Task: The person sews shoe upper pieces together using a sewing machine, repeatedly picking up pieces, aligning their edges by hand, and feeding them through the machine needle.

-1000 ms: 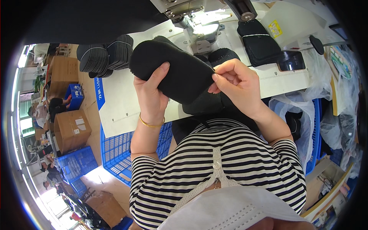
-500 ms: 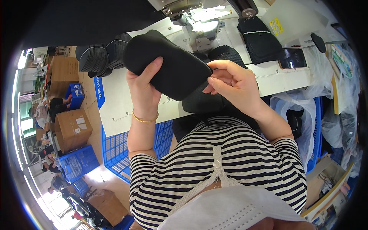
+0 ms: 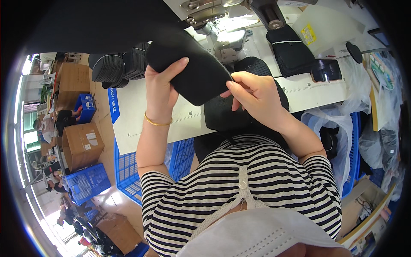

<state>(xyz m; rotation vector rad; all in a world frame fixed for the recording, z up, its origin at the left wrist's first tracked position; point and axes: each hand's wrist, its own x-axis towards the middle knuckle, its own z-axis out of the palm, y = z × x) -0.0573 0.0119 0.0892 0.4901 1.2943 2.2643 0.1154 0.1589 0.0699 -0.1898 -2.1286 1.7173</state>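
Over the front of the sewing table I hold a black rounded fabric piece (image 3: 195,75) in the air, tilted. My left hand (image 3: 165,85) grips its left side, thumb on top and fingers underneath. At its right corner, the thumb and forefinger of my right hand (image 3: 259,94) pinch the edge; the other fingers curl loosely. Below my hands, more black fabric (image 3: 224,113) hangs over the table's front edge. Another dark mesh-like piece (image 3: 252,66) lies just beyond my right hand. Behind them is a sewing machine (image 3: 227,40) with its lamp lit.
Tied stacks of black pieces (image 3: 107,68) stand at the left, and a banded black bundle (image 3: 291,51) lies at the right beside a phone (image 3: 326,70). Under the table edge is a blue crate (image 3: 128,171). Clear plastic bags (image 3: 329,113) hang at the right. Cardboard boxes (image 3: 81,139) stand on the floor.
The fabric piece has risen slightly away from me, its near edge farther up. My left hand has gone up with it, and my right hand has shifted a little left.
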